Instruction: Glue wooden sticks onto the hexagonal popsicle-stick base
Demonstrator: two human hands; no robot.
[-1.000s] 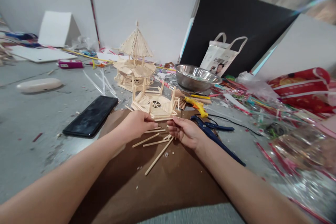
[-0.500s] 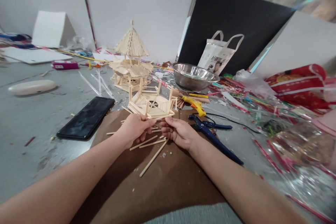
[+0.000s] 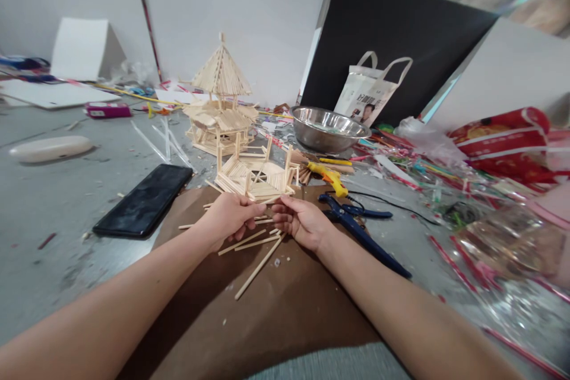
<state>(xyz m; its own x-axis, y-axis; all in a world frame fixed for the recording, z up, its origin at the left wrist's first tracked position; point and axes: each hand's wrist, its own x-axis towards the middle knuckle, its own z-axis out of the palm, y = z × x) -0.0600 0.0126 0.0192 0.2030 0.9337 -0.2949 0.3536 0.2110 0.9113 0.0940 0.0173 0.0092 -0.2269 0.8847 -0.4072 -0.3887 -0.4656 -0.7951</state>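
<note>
In the head view, my left hand [image 3: 234, 217] and my right hand [image 3: 300, 219] meet at the near edge of a hexagonal wooden-stick base [image 3: 271, 191] with short upright posts. Both are closed in a pinch on a thin wooden stick [image 3: 270, 200] that spans the gap between the fingertips along that edge. Whether the stick touches the base I cannot tell. Several loose sticks [image 3: 258, 270] lie on the brown sheet below my hands. Behind the base stands a tiered stick pavilion [image 3: 221, 74] with a pointed roof.
A black phone [image 3: 143, 200] lies to the left. On the right are a yellow glue gun [image 3: 329, 178] with a black cord and blue-handled cutters [image 3: 371, 240]. A steel bowl [image 3: 327, 136] stands behind. Brown sheet [image 3: 267, 332] covers the floor; coloured scraps [image 3: 427, 172] clutter the far right.
The right fingertips have risen slightly towards the base's near edge. The left hand keeps its pinch. The whole view has shifted a little.
</note>
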